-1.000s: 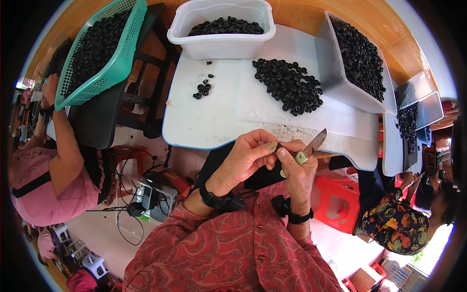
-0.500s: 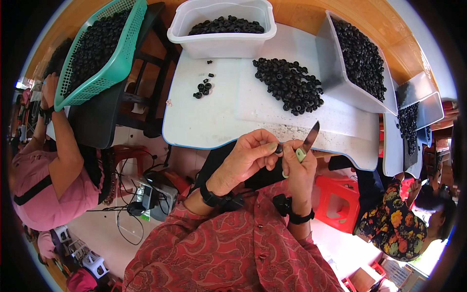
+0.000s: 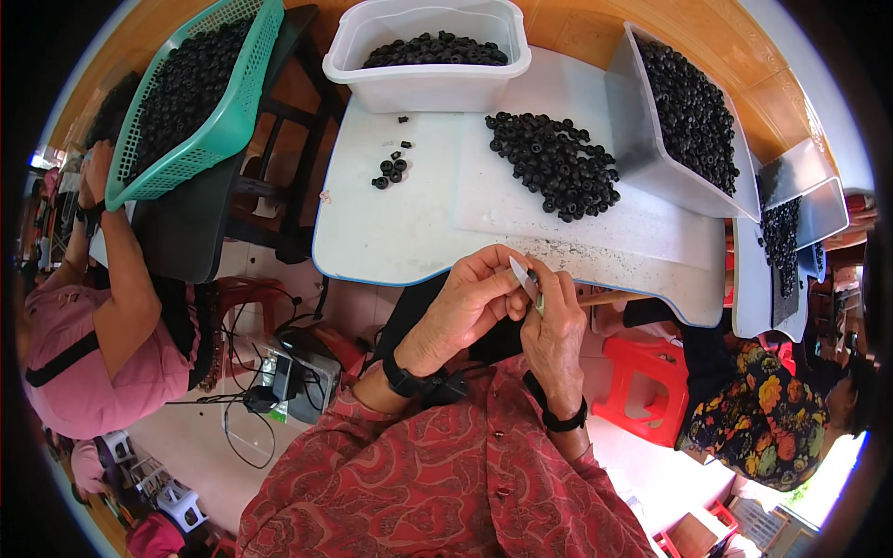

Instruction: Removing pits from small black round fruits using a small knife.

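Observation:
My left hand is closed in a pinch on a small black rubber part, mostly covered by fingers and blade. My right hand grips a small knife with a pale green handle. Its blade points up and left, lying across the part by my left thumb. Both hands are close together just off the near edge of the white table. Beyond them on the tabletop lies a pile of black rubber parts; a few more black parts lie farther left.
A white tub at the back and a translucent bin at right hold black parts. A green basket stands left on a dark table. Black crumbs dot the near tabletop. People sit on both sides; a red stool is at right.
My right hand has turned and moved slightly left, bringing the knife blade from pointing up and right to the part in my left hand. The person at right has leaned.

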`<state>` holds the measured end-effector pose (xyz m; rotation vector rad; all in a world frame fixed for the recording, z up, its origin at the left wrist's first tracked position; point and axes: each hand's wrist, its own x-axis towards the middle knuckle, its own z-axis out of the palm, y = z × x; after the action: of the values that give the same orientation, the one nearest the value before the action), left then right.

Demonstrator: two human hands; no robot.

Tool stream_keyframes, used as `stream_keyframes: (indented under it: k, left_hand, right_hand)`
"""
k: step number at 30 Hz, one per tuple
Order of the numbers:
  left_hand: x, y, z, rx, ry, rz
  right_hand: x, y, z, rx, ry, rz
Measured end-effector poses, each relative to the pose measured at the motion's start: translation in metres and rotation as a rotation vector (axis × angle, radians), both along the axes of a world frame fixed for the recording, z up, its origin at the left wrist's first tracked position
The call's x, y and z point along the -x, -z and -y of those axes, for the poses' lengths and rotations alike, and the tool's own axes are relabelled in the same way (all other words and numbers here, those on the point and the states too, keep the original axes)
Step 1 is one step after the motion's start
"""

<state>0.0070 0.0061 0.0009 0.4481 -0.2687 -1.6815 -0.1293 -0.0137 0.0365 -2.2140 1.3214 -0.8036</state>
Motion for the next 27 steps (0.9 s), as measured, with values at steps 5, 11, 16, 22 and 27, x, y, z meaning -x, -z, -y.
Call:
stream_keyframes:
  k: [5, 11, 16, 22, 27]
  left_hand:
    - [-0.001, 0.001, -0.001, 0.041, 0.005, -0.003]
    - [-0.002, -0.003, -0.002, 0.006, 0.014, 0.018]
    - [-0.005, -0.004, -0.003, 0.037, 0.006, 0.119]
    - [-0.009, -0.002, -0.002, 0.081, 0.039, 0.078]
    - [-0.009, -0.003, -0.005, 0.112, 0.056, 0.06]
  right_hand:
    - [-0.001, 0.0, 0.0, 0.006, 0.002, 0.021]
    - [-0.002, -0.002, 0.001, -0.064, 0.01, 0.067]
    - [0.0, -0.001, 0.001, -0.08, 0.009, 0.053]
    - [0.0, 0.004, -0.001, -0.073, 0.018, 0.054]
    - [0.001, 0.015, 0.003, -0.059, 0.072, -0.01]
